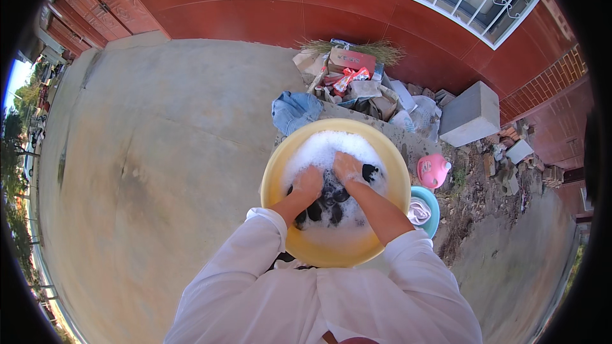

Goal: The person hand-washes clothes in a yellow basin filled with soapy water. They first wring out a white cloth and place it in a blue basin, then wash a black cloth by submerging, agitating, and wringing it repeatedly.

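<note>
Both of my hands are inside a large yellow plastic basin [273, 177] full of white soap suds [330, 141]. Dark wet cloth [314, 211] lies in the foamy water, its bulges showing between and below my wrists. My left hand [308, 181] is curled on the cloth at the middle left. Slightly farther in, my right hand [348, 167] grips it too, and a black fold sticks out of the foam on its right side. Suds cover my fingertips. The basin's near rim is close to my white shirt.
Right of the basin are a light-blue basin [434, 210] holding pale cloth [419, 212] and a pink detergent bottle [432, 171]. Blue denim [295, 111] lies beyond the rim. Behind it are piled cardboard and rubbish [356, 74], a grey block [471, 114] and a red wall [267, 14].
</note>
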Demonstrator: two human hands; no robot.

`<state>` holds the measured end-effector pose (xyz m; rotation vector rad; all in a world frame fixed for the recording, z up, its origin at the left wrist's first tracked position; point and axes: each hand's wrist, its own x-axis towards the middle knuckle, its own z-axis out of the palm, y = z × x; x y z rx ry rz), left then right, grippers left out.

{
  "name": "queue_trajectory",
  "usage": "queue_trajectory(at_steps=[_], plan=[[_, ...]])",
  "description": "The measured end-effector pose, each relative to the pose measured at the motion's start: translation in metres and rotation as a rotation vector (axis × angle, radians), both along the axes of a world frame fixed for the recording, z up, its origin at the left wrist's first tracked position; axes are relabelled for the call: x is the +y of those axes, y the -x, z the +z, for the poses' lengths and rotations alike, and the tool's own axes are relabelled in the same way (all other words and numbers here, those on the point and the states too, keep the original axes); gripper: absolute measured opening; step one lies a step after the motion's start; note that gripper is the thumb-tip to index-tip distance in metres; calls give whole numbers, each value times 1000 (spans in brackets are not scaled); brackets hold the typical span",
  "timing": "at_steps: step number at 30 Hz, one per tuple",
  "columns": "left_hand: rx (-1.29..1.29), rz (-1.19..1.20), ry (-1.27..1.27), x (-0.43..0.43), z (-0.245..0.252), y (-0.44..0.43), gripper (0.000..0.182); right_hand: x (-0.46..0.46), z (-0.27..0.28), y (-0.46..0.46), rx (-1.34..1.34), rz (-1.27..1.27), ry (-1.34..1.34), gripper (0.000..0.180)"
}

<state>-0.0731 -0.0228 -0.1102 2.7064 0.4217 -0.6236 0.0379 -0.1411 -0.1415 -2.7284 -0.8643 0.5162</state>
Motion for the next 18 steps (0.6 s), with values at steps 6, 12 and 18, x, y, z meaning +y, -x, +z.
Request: queue_trajectory(at_steps=[6, 12, 18], plan=[[-42, 91, 314, 18, 7, -15, 42, -3, -6, -20, 96, -285, -314, 34], [-567, 495, 683, 56, 72, 13, 46, -97, 93, 21, 429, -686, -1157, 35], [-506, 208, 454, 45, 123, 72, 33, -139, 136, 93, 38, -66, -535, 22]])
